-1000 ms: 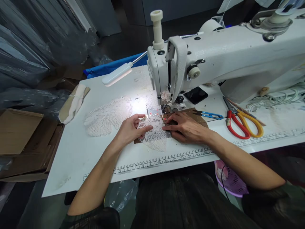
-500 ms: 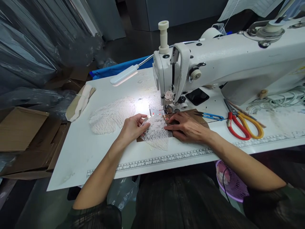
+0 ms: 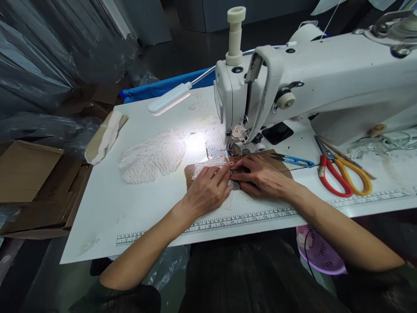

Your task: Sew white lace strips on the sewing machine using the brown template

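A piece of white lace trim [image 3: 208, 164] lies at the needle area of the white sewing machine [image 3: 260, 91], over a brown board [image 3: 192, 170]. My left hand [image 3: 208, 189] covers much of the lace, its fingers drawn together at the lace's right edge and closed on it. Close beside it, my right hand [image 3: 262, 176] rests on the brown board, fingers bent and tips at the same edge of the lace. The fingertips of both hands nearly meet just in front of the presser foot, and the lace between them is mostly hidden.
More lace [image 3: 153, 156] lies folded to the left, beneath a lit lamp [image 3: 169, 99]. Blue thread snips [image 3: 295, 161], red-and-yellow scissors [image 3: 342, 171] and a black phone [image 3: 278, 132] lie rightward. A printed ruler [image 3: 208, 226] follows the front edge. Cardboard boxes [image 3: 31, 171] stand left.
My left hand has moved right, from the lace's left edge across to its right edge beside my right hand. My right hand stays about where it was. The view has shifted slightly closer.
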Demonstrator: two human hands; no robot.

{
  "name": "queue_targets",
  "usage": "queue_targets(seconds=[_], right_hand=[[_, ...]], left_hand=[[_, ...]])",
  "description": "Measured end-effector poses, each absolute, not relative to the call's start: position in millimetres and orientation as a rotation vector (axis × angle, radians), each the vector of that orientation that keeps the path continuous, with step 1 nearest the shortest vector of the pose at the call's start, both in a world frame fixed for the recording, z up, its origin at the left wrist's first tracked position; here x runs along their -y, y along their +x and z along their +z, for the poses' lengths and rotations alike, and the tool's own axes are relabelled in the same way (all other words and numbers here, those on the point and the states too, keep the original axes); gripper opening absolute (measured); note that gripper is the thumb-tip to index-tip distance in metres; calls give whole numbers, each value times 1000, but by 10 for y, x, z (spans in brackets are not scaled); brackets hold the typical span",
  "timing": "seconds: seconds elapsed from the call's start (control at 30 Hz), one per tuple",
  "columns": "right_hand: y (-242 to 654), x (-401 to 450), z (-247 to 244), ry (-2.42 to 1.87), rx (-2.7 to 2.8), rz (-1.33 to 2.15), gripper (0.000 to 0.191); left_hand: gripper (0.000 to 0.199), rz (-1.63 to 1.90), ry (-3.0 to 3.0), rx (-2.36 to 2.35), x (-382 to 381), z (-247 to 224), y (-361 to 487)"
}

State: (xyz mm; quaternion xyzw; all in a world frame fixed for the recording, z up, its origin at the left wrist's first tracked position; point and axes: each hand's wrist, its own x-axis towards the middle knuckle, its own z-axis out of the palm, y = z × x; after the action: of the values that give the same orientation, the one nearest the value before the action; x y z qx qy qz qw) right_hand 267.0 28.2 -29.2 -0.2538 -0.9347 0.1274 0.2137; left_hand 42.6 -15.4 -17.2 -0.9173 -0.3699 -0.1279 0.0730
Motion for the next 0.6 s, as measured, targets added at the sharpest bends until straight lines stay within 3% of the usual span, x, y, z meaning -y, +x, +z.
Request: queue_targets(seconds=[0.23, 0.6], right_hand=[[2675, -282, -275, -717, 2611, 350, 30], [2665, -281, -269, -714, 2603, 308, 30]], left_hand=[[41, -291, -2711, 1171, 161, -214, 399], [38, -355, -2688, 1164, 148, -239, 386]])
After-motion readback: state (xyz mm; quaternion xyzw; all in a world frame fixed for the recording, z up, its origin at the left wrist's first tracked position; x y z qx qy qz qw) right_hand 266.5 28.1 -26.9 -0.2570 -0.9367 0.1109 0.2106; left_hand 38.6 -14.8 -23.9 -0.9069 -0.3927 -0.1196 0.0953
